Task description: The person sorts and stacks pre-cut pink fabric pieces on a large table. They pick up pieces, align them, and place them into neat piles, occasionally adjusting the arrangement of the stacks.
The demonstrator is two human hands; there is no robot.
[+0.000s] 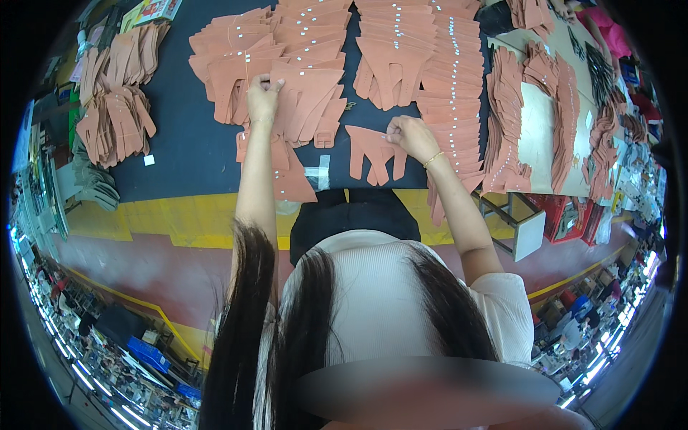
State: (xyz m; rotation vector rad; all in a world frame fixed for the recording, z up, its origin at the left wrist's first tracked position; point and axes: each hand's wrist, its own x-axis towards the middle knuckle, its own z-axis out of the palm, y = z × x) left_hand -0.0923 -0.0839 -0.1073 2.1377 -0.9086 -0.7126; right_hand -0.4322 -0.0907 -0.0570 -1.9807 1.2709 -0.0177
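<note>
My right hand (412, 136) pinches the upper corner of a flat salmon-coloured cut piece (369, 143), leather-like, with strap-shaped tongues pointing toward me. This piece lies low over the dark table top, near its front edge. Further left, my left hand (263, 102) is closed, its fingertips at the corner of a similar cut piece (308, 80) on an overlapping pile. Whatever is between those fingertips is hidden. Below that hand, more salmon pieces (292, 185) reach the table's front edge. Small white stickers dot many of the pieces.
Fanned rows of the same pieces (451, 93) cover the right of the dark table (179, 161). Bundles of pieces (118, 118) sit at the left. A pale side table (534, 122) bears more stacks. Below it are a stool (529, 236) and a red crate (559, 215).
</note>
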